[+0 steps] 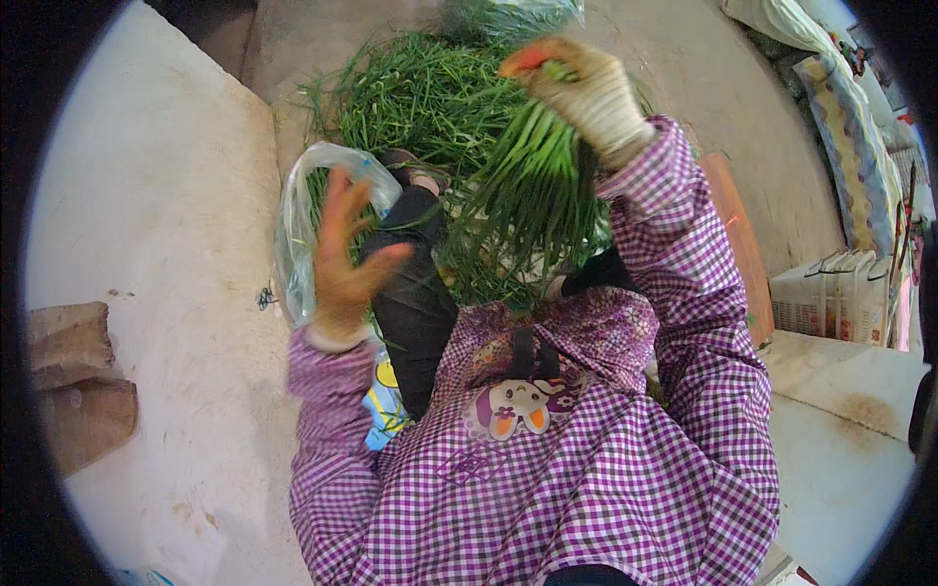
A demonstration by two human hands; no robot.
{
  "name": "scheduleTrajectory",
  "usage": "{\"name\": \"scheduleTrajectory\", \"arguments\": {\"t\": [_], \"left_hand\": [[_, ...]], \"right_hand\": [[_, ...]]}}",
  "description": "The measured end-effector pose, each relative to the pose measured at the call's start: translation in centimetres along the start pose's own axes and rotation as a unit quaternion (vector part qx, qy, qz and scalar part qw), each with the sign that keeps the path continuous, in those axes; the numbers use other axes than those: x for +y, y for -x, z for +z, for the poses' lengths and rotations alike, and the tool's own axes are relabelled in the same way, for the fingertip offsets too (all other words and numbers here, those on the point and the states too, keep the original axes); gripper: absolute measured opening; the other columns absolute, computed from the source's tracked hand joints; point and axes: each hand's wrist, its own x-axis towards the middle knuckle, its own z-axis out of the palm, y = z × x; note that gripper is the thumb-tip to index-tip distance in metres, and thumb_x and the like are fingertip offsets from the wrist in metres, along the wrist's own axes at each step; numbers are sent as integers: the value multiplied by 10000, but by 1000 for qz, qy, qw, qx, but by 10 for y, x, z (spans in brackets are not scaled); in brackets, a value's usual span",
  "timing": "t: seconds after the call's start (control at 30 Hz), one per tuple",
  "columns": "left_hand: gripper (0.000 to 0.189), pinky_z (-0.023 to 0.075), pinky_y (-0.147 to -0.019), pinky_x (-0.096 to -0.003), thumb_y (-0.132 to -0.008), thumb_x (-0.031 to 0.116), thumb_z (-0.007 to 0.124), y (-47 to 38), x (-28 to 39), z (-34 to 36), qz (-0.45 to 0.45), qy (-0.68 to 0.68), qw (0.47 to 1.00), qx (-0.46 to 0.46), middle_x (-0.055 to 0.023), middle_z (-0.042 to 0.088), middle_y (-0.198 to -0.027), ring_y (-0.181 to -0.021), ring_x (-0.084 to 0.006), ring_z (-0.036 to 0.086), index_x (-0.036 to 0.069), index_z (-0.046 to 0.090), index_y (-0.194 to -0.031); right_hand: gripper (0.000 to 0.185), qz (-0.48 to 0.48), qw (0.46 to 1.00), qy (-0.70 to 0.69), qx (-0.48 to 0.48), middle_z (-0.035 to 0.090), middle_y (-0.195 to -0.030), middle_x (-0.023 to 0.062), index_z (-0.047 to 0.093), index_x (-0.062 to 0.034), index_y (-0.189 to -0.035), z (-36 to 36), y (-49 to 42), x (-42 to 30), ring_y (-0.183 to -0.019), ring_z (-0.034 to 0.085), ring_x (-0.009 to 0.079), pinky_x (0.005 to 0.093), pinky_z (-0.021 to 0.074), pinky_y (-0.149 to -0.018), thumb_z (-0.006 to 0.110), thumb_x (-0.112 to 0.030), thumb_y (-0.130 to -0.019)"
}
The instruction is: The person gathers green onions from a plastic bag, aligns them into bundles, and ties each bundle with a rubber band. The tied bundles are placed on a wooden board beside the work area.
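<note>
My right hand [579,95], in a pale knitted work glove with reddish fingertips, is raised and closed around the upper end of a bunch of chives [538,187]. The long green leaves hang down from it and fan out. My left hand [346,256] is blurred, its fingers spread and nothing in them; it also appears gloved, in orange and white. Behind it stands a clear plastic bag [292,220] with green leaves inside. A large loose heap of chives [425,102] lies on the floor beyond my feet.
At the top is another clear plastic bag of greens [509,18]. A pale slab-like surface [168,220] runs along the left, with brown cardboard pieces [84,417] on it. To the right are a reddish-brown board [736,242] and a white plastic crate [832,297].
</note>
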Motion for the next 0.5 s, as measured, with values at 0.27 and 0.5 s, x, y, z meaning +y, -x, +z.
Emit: {"name": "scheduleTrajectory", "arguments": {"t": [0.27, 0.5], "left_hand": [[1000, 405, -1079, -440, -742, 369, 833, -94, 69, 167, -52, 737, 671, -59, -158, 401, -1444, -1324, -303, 434, 60, 223, -1471], [769, 474, -1021, -381, -740, 120, 837, -97, 52, 185, 38, 630, 774, -44, -124, 525, -1338, -1223, -254, 532, 57, 427, -1387]], "right_hand": [[297, -90, 964, 251, 18, 687, -933, 130, 683, -46, -1035, 36, -38, -114, -835, 693, 248, 342, 566, -746, 713, -268, -839], [301, 23, 1000, 13, 5, 691, -812, 164, 710, -79, -900, 30, -55, -134, -814, 692, 321, 410, 551, -762, 653, -364, -822]]}}
